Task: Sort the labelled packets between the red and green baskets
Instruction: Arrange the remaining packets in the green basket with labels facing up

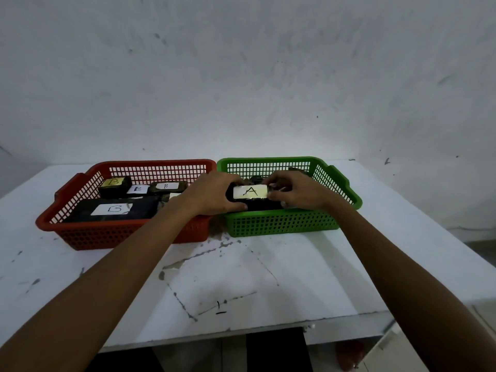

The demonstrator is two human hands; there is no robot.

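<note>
2 hands' grip clamped on A packet (250, 192) in green basket (281, 224); B packets fill red basket (128, 234).

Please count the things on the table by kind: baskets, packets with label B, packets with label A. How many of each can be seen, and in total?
Baskets: 2, red basket and green basket
B packets visible: 4
A packets visible: 1, others possibly hidden
Total: 7

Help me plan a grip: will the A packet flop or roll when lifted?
The A packet looks flat and blocky, so rolling seems unlikely. Its dark wrap looks glossy, perhaps slippery. Left hand and right hand grip its ends without visible sag, suggesting stiffness.
</note>
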